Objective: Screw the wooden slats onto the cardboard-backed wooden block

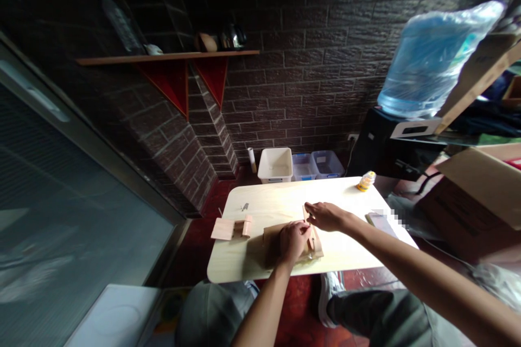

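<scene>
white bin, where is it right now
In the head view, the white bin stands past the table's far edge, just left of the two bluish bins, near the brick wall.

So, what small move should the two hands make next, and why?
Probably brace the brown piece with the left hand, then make a small adjustment with the right hand: the left rests on the piece, and the right's fingers are close by, beside a thin strip.
</scene>
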A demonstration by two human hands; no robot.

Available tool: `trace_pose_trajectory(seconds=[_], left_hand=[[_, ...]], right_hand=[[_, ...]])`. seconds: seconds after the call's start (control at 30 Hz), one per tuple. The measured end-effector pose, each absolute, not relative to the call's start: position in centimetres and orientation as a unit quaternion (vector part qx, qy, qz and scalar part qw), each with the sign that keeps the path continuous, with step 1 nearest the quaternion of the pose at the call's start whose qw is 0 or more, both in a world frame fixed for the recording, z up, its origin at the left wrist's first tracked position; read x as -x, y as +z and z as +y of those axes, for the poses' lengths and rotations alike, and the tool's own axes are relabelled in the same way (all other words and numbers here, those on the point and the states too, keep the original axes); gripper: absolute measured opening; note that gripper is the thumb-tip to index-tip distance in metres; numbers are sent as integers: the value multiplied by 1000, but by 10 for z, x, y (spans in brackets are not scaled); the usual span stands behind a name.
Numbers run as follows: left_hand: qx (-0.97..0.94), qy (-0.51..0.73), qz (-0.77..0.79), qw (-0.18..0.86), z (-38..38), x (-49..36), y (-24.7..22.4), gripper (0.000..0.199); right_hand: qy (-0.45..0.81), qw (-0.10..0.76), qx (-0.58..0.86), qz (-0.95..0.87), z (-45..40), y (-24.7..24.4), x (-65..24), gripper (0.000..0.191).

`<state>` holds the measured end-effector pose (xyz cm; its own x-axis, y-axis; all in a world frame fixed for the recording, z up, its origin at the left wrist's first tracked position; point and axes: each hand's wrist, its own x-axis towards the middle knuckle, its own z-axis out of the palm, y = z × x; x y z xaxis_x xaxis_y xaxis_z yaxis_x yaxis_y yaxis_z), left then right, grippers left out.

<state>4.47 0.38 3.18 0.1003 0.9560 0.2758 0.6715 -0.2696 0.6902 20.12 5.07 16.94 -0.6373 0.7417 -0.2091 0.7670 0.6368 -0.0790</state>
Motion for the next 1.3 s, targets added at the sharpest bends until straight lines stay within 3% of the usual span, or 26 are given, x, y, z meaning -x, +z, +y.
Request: trace_pose_trajectory(seconds=[0.17, 0.5, 0.7, 1.03, 1.3], left_hand=[[-707, 355, 573, 212, 5, -45, 32, 12], [-707, 367, 563, 221, 5, -44, 30, 12], [-701, 373, 565, 225, 5, -44, 30, 12], [-706, 365, 568, 214, 4, -44, 35, 12], [-710, 346, 574, 216, 5, -44, 37, 11]], right_hand=[[-74, 78, -413, 904, 56, 174, -197, 22], [-56, 101, -440, 891, 55, 179, -191, 35], [-60, 96, -408, 906, 57, 182, -187, 27], [-56, 107, -440, 890, 57, 179, -190, 38], [-77, 85, -454, 884, 53, 170, -191, 26]])
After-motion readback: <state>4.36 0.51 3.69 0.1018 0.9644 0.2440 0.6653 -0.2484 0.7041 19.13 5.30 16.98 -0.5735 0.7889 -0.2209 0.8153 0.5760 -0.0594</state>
